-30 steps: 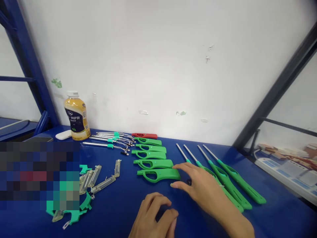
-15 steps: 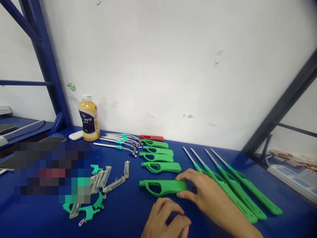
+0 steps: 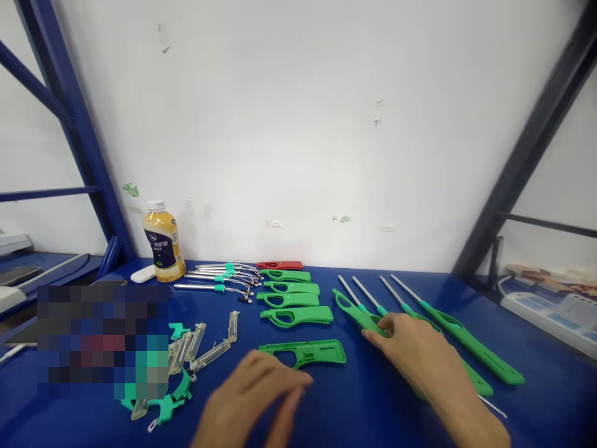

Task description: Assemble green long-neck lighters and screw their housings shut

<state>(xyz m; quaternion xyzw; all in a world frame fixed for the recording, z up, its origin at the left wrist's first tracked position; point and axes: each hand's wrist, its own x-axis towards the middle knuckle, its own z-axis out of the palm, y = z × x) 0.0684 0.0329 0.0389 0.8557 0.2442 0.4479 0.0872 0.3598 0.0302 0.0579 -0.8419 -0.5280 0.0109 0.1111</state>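
My right hand (image 3: pixel 405 339) pinches a green lighter handle shell (image 3: pixel 357 311) by its rear end, tilted over the finished-looking green stick lighters (image 3: pixel 471 345) on the right. My left hand (image 3: pixel 252 398), partly blurred, has its thumb and fingertips close together with a small gap; I see nothing held. Just beyond its fingers lies an open green half shell (image 3: pixel 321 353), its inner ribs facing up. A thin metal rod (image 3: pixel 493 406) with a pointed end shows past my right forearm; its other end is hidden.
Behind lie several green handle shells (image 3: pixel 298 315) and a red one (image 3: pixel 280 266). To the left are metal lighter tubes with wires (image 3: pixel 198 287), clear fuel tanks (image 3: pixel 212 356) and teal plastic pieces (image 3: pixel 165 410). A yellow drink bottle (image 3: pixel 163 246) stands by the wall.
My right hand has lifted one half shell off the handle and carried it rightward, exposing the other half's inside. My left hand has moved left. The view has tilted slightly.
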